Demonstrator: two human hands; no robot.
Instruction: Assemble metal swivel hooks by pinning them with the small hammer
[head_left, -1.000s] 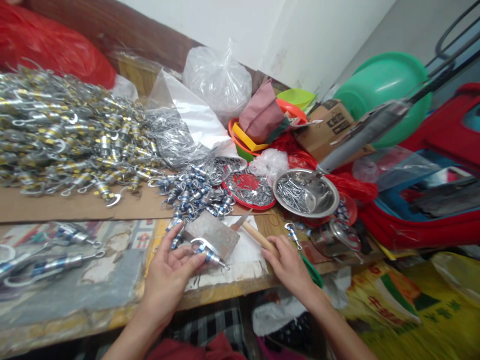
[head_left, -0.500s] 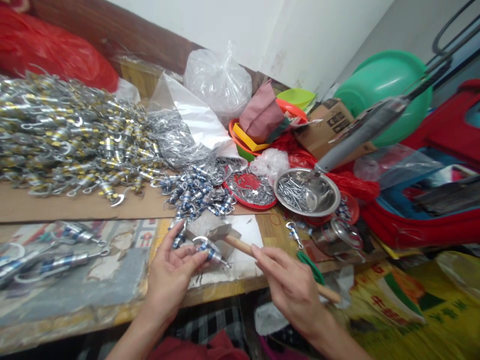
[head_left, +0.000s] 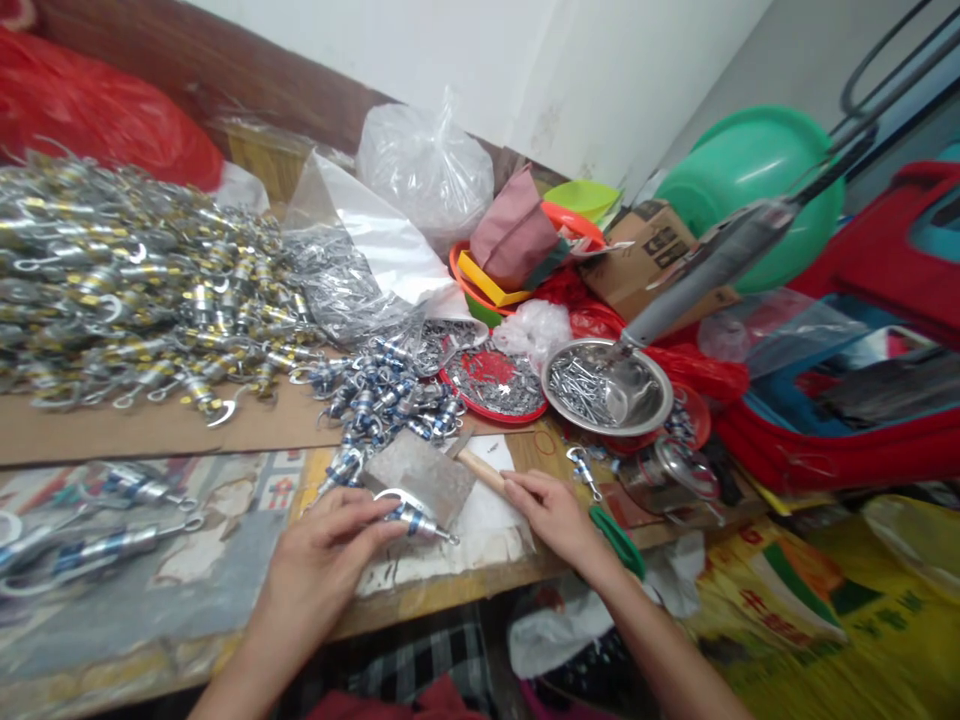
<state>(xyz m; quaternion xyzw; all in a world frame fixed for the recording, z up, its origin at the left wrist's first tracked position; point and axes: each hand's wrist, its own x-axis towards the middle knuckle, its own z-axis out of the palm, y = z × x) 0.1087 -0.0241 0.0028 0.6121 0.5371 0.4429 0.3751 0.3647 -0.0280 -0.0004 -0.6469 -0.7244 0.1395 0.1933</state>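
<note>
My left hand (head_left: 330,545) pinches a small hook fitting (head_left: 414,518) between thumb and fingers; it has a silver body with a blue band, an open hook at one end and a small eye at the other. The fitting is at the near edge of a flat grey metal block (head_left: 424,475). My right hand (head_left: 559,520) is closed around the wooden handle of a hammer (head_left: 484,468). The hammer's head rests low beside the block's far right corner, and the rest of its handle is hidden by my hand.
Blue-banded fittings (head_left: 375,390) are heaped behind the block, with a larger yellow-banded pile (head_left: 135,290) to the left. A red tray (head_left: 529,414) of small metal pieces and a steel bowl (head_left: 660,405) of pins stand beyond. Green-handled scissors (head_left: 619,540) lie at the right.
The hammer has come down and away from the fitting to the block's right side, uncovering the block's top. My left hand has shifted slightly left, still gripping the hook fitting.
</note>
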